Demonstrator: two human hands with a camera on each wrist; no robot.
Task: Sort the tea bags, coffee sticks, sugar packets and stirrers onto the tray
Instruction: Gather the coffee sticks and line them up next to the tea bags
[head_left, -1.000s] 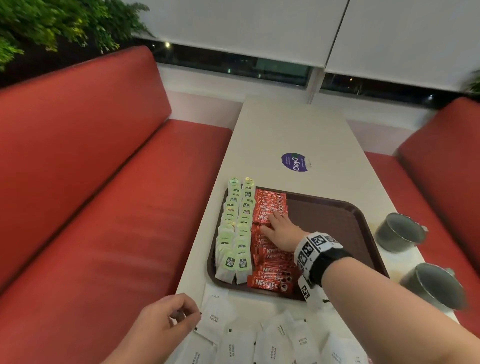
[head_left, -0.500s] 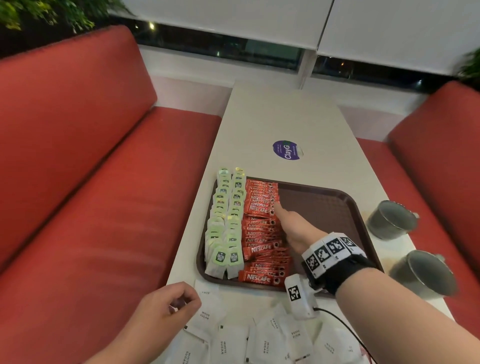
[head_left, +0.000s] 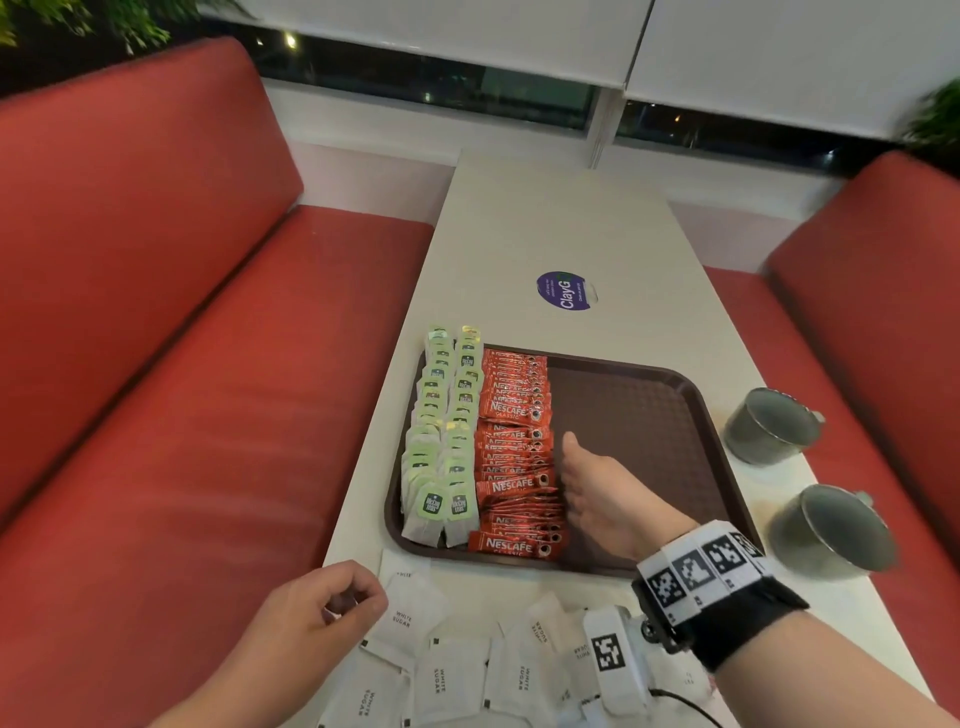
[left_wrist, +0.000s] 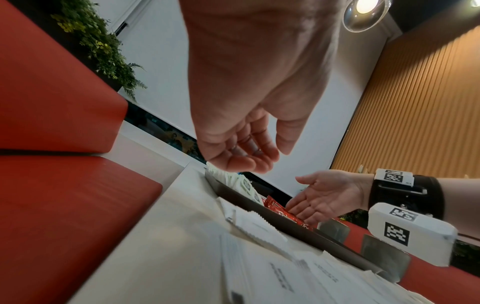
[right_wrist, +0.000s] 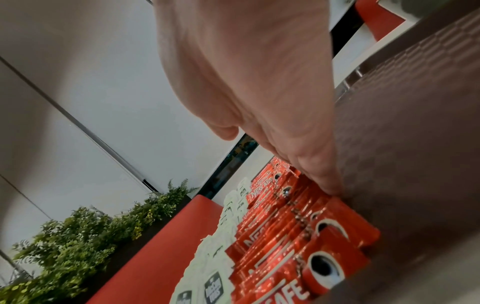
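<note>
Right hand (head_left: 597, 493) flat, fingers straight, squaring coffee sticks (head_left: 514, 447) edge at tray (head_left: 691, 410) nine o'clock side, beside tea bags (head_left: 441, 431). Keeping pressure light, even. Left hand (head_left: 317, 613) hovering, loosely curled, empty, over sugar packets (head_left: 452, 670) at six o'clock.

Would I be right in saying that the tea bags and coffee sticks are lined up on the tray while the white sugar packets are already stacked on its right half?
Not quite. The tea bags and coffee sticks are lined up on the tray, but its right half is bare. The head view shows the white sugar packets lying on the table, in front of the tray.
</note>
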